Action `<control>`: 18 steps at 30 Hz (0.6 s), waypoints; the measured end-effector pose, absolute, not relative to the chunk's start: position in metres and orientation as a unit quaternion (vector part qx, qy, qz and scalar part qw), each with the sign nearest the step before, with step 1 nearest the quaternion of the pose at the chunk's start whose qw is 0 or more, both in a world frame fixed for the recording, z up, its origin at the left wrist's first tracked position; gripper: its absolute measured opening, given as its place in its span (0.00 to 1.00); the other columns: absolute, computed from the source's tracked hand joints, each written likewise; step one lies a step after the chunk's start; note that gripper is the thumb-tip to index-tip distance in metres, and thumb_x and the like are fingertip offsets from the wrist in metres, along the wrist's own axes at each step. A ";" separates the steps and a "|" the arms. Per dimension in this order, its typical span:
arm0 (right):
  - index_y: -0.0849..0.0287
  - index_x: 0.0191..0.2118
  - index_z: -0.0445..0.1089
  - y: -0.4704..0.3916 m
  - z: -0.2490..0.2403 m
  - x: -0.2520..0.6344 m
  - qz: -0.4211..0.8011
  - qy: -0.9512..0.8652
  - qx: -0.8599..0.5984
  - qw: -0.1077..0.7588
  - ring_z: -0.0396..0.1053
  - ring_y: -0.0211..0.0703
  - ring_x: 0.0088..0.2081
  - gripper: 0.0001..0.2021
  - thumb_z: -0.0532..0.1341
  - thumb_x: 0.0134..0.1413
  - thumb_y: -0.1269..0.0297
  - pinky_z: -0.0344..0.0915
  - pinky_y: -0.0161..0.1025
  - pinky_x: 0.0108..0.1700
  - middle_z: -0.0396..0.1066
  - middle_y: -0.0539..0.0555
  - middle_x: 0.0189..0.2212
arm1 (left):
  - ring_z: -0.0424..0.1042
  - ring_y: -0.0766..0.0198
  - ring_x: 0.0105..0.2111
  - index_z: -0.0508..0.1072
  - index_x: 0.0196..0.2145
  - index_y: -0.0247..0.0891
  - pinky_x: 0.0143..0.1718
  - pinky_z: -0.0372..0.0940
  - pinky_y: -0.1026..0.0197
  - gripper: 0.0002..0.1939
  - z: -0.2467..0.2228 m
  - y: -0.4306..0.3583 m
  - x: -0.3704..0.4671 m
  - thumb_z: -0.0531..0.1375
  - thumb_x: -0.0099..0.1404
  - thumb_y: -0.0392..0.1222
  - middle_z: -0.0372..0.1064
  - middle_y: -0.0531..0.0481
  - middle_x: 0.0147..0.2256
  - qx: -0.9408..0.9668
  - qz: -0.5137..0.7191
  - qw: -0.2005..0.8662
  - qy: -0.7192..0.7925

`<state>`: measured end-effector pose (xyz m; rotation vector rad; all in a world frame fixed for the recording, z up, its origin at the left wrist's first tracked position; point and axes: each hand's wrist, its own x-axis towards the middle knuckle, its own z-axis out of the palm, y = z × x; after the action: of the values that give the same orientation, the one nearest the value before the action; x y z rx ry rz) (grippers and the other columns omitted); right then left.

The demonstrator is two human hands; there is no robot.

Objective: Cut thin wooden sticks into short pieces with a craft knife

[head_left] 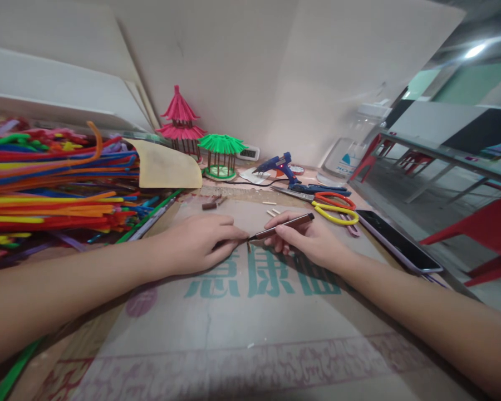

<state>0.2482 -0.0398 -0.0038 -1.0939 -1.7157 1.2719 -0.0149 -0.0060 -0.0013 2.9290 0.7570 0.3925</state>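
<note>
A brown marker pen [286,226] lies slantwise in my right hand [307,239], its dark tip pointing left and down. My left hand [206,239] rests on the printed cardboard sheet [250,317], fingertips pinched beside the pen tip. A tiny brown stick [249,246] shows just under those fingertips; whether they grip it is hard to make out. Behind my left hand lies a small dark brown pen cap [209,206]. Short pale sticks [271,213] are scattered beyond the pen.
Colourful pipe cleaners [45,211] fill the left side. Pink [181,120] and green [221,145] model pavilions stand behind, near a blue glue gun [279,164]. Orange scissors [334,199], yellow scissors [336,213], a phone [396,239] and a clear bottle [350,147] are at right.
</note>
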 end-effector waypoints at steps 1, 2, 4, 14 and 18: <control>0.59 0.42 0.73 -0.040 -0.004 0.248 0.495 -0.666 -0.425 0.362 0.72 0.37 0.26 0.14 0.64 0.60 0.53 0.69 0.35 0.28 0.79 0.53 0.30 | 0.72 0.61 0.36 0.77 0.53 0.44 0.37 0.61 0.61 0.17 -0.001 -0.006 -0.015 0.52 0.74 0.38 0.72 0.48 0.37 0.959 0.129 0.047 0.248; 0.59 0.42 0.73 -0.040 -0.004 0.249 0.497 -0.666 -0.424 0.360 0.72 0.37 0.26 0.14 0.64 0.60 0.53 0.69 0.35 0.28 0.79 0.53 0.30 | 0.72 0.61 0.36 0.77 0.53 0.44 0.37 0.61 0.61 0.17 -0.001 -0.006 -0.015 0.52 0.74 0.39 0.73 0.48 0.37 0.959 0.129 0.048 0.248; 0.59 0.41 0.73 -0.039 -0.004 0.249 0.501 -0.666 -0.423 0.355 0.72 0.37 0.26 0.14 0.64 0.60 0.52 0.69 0.34 0.28 0.78 0.53 0.29 | 0.72 0.61 0.36 0.77 0.53 0.43 0.37 0.61 0.61 0.17 0.000 -0.007 -0.014 0.52 0.74 0.39 0.73 0.48 0.37 0.959 0.127 0.048 0.250; 0.58 0.40 0.73 -0.040 -0.003 0.249 0.496 -0.666 -0.430 0.353 0.73 0.38 0.27 0.13 0.64 0.61 0.52 0.68 0.34 0.27 0.79 0.54 0.29 | 0.73 0.61 0.37 0.78 0.51 0.42 0.38 0.63 0.61 0.17 0.001 -0.007 -0.014 0.52 0.74 0.39 0.74 0.47 0.38 0.958 0.128 0.056 0.249; 0.58 0.40 0.73 -0.039 -0.003 0.250 0.503 -0.668 -0.424 0.349 0.73 0.38 0.26 0.14 0.64 0.61 0.51 0.67 0.34 0.27 0.79 0.54 0.29 | 0.73 0.61 0.36 0.78 0.51 0.42 0.37 0.63 0.61 0.16 0.001 -0.007 -0.014 0.52 0.73 0.38 0.74 0.48 0.38 0.957 0.133 0.056 0.250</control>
<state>0.2502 -0.0392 -0.0034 -1.0987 -1.7306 1.3033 -0.0142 -0.0072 0.0012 2.9058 0.7579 0.4044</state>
